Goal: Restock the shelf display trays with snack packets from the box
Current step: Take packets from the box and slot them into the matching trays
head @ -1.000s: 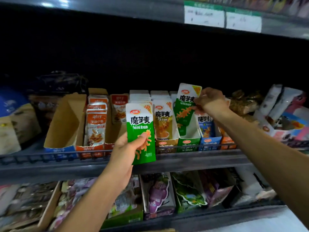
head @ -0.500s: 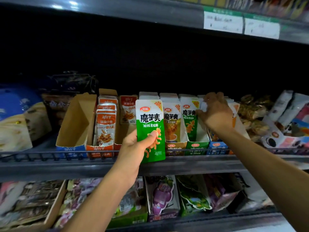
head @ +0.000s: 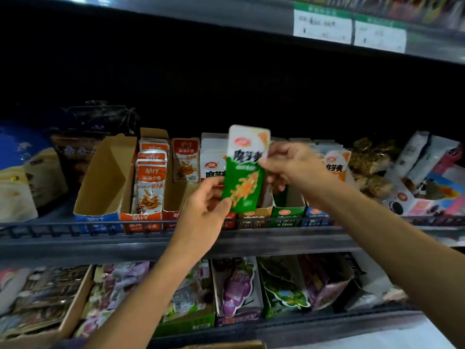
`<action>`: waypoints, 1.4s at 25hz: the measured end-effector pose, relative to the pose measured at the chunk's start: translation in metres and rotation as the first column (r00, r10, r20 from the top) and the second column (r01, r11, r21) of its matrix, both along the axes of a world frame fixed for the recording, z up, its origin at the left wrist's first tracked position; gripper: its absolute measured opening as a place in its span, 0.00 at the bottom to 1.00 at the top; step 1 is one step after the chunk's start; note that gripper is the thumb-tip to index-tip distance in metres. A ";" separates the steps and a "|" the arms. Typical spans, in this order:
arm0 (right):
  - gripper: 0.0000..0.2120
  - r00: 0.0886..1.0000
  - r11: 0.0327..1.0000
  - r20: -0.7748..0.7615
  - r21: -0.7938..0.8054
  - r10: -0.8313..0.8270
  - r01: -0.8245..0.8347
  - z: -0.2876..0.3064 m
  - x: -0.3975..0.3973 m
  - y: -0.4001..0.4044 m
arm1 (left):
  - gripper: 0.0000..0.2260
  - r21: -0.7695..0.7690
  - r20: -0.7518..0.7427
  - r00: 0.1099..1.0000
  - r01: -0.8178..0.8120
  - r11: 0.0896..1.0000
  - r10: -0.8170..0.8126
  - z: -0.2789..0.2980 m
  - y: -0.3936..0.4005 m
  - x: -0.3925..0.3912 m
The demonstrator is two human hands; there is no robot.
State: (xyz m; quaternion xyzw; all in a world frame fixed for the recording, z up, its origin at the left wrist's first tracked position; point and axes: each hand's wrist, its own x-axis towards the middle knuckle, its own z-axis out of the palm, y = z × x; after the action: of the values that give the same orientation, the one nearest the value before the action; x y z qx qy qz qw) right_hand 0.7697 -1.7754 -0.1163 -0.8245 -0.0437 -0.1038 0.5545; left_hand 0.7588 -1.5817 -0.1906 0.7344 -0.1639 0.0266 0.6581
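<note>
A green and white snack packet is held upright in front of the middle shelf. My left hand grips its lower left edge, and my right hand pinches its upper right edge. Behind it stands a row of cardboard display trays, among them a green tray and a yellow tray that the packet and my hands partly hide. An orange tray to the left holds fish snack packets. The box is out of view.
A wire rail runs along the shelf's front edge. An open brown cardboard tray stands at the left. Bagged goods crowd the right end. The lower shelf holds fruit-print packets. Price labels hang above.
My right hand left the trays at the right and came across to grasp the top of the green packet. My left hand raised the packet toward the trays.
</note>
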 end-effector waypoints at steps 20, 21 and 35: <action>0.08 0.807 0.435 0.506 -0.680 -0.305 0.591 -0.058 0.055 -0.082 | 0.24 0.767 0.415 0.895 -0.248 0.591 -0.163 -0.031 0.006 0.003; 0.10 0.798 0.419 0.521 -0.679 -0.304 0.603 -0.060 0.054 -0.081 | 0.24 0.767 0.418 0.893 -0.250 0.591 -0.165 -0.031 0.005 0.003; 0.44 0.868 0.569 0.337 -0.657 -0.365 0.494 -0.109 -0.054 -0.028 | 0.36 0.621 0.532 0.846 -0.405 0.671 0.019 -0.065 0.047 -0.023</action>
State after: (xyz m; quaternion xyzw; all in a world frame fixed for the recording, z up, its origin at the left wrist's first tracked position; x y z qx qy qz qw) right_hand 0.7156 -1.8030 -0.2250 -0.9484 0.0760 -0.2769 0.1346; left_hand 0.7355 -1.5346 -0.2554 0.9137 -0.2302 0.2226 0.2504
